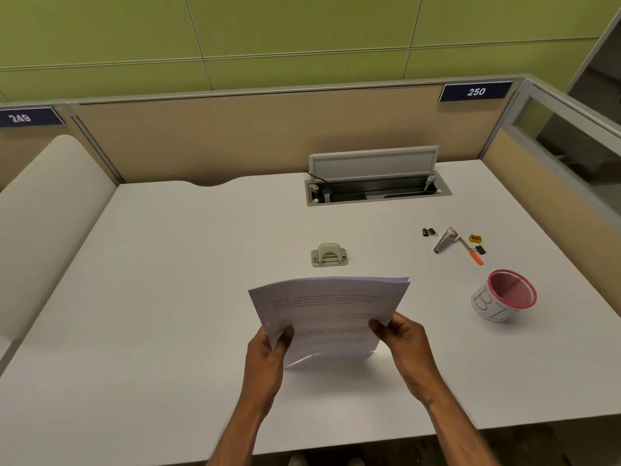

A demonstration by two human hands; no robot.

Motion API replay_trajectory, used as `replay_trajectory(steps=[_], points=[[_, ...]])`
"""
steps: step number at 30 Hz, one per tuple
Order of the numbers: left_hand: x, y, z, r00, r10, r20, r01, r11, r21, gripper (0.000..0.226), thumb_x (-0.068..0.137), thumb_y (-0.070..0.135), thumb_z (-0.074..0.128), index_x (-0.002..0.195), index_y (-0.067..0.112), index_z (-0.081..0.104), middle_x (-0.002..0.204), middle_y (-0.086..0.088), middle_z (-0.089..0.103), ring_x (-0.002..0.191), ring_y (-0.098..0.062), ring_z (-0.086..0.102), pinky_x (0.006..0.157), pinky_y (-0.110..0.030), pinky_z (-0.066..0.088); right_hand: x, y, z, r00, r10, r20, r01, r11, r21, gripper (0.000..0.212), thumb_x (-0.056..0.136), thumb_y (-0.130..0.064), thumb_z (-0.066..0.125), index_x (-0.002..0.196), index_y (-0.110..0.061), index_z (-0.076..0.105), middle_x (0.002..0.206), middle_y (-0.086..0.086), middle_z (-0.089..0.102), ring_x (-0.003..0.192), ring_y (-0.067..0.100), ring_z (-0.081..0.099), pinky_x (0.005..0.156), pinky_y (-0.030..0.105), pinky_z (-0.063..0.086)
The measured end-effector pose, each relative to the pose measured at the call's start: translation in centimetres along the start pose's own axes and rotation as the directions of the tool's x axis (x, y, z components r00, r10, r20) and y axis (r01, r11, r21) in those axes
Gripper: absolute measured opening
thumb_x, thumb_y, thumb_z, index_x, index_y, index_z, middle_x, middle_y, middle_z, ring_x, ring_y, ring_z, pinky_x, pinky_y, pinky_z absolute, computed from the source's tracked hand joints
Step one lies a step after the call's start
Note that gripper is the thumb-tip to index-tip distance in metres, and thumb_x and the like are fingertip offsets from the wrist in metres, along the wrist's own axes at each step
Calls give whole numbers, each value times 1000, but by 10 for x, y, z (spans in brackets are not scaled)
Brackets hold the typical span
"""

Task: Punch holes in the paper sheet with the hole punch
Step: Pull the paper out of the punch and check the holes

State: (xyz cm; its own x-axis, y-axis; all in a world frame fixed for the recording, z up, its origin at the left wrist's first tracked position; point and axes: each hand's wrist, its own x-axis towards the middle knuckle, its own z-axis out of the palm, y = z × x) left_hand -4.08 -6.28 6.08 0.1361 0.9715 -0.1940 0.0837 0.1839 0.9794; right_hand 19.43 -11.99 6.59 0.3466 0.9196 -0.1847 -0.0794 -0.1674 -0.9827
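Observation:
I hold a printed paper sheet (327,312) lifted off the white desk (168,297), tilted with its far edge raised. My left hand (268,353) pinches its near left side, thumb on top. My right hand (401,344) grips its near right side the same way. More than one layer shows at the sheet's far right corner. The beige hole punch (329,254) sits on the desk just beyond the paper, apart from it and from both hands.
A red mesh cup (505,295) with a paper label stands at the right. Beyond it lie a stapler (445,240), binder clips (429,232), an orange-handled tool (472,252) and a yellow sharpener (475,238). An open cable box (376,188) sits at the back.

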Motion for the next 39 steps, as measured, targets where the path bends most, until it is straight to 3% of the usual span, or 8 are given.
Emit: replay_trajectory(steps=[5, 8, 12, 16, 21, 28, 35, 39], points=[[7, 16, 2, 999, 40, 0, -40, 999, 29, 22, 102, 31, 46, 117, 35, 61, 110, 12, 71, 101, -6, 66, 80, -22, 53, 6, -13, -2, 999, -31, -37, 30, 1000, -7, 19, 91, -18, 65, 101, -31, 74, 102, -9, 76, 92, 6, 70, 75, 12, 54], [13, 23, 9, 998, 56, -26, -55, 998, 30, 22, 101, 33, 46, 119, 28, 59, 113, 6, 70, 103, -12, 67, 86, -33, 55, 13, -22, -3, 998, -25, -49, 24, 1000, -10, 8, 89, -27, 68, 92, -28, 75, 95, -6, 77, 85, 9, 71, 68, 13, 54], [24, 29, 24, 984, 75, -161, -63, 995, 78, 13, 99, 31, 52, 105, 22, 59, 102, 1, 71, 89, -12, 69, 70, -24, 56, 28, -27, -1, 997, 13, -80, -12, 1000, 21, 5, 87, -26, 70, 87, -23, 73, 90, -1, 78, 77, 14, 74, 60, 17, 56], [34, 33, 36, 959, 99, -264, -61, 987, 149, 12, 99, 28, 53, 110, 29, 56, 104, 9, 68, 87, -1, 67, 65, -14, 52, 47, -22, 1, 985, 48, -164, -45, 999, 22, 18, 87, -19, 71, 104, -21, 70, 96, -2, 78, 84, 18, 75, 72, 33, 61], [45, 35, 45, 945, 147, -292, -53, 950, 307, 34, 104, 17, 39, 131, 19, 58, 117, 0, 67, 106, -19, 63, 95, -39, 52, 61, -12, 8, 971, -6, -237, -26, 991, -130, 28, 99, -18, 52, 124, -19, 63, 110, -7, 72, 96, 10, 69, 83, 27, 56], [53, 26, 32, 949, 114, -295, 15, 916, 401, 28, 104, 19, 37, 108, 13, 65, 98, -9, 64, 95, -25, 62, 77, -29, 44, 65, -7, 21, 966, -5, -260, -54, 974, -219, 29, 99, -12, 47, 116, -20, 68, 99, -11, 72, 95, 15, 68, 91, 39, 56], [63, 21, -20, 912, 95, -398, 54, 937, 346, 28, 100, 15, 50, 122, 13, 66, 105, 1, 72, 91, -13, 63, 83, -27, 47, 71, -7, 67, 969, 18, -246, -80, 967, -242, 28, 98, -16, 50, 119, -20, 68, 97, -5, 74, 83, 12, 69, 71, 26, 56], [75, 11, -76, 914, 87, -397, 67, 932, 357, 24, 98, 13, 52, 113, 15, 71, 78, 25, 63, 74, 4, 58, 69, -20, 43, 75, -2, 122, 977, 33, -212, -96, 951, -293, 25, 99, -16, 49, 110, -21, 71, 87, -7, 74, 74, 11, 67, 60, 23, 50]])
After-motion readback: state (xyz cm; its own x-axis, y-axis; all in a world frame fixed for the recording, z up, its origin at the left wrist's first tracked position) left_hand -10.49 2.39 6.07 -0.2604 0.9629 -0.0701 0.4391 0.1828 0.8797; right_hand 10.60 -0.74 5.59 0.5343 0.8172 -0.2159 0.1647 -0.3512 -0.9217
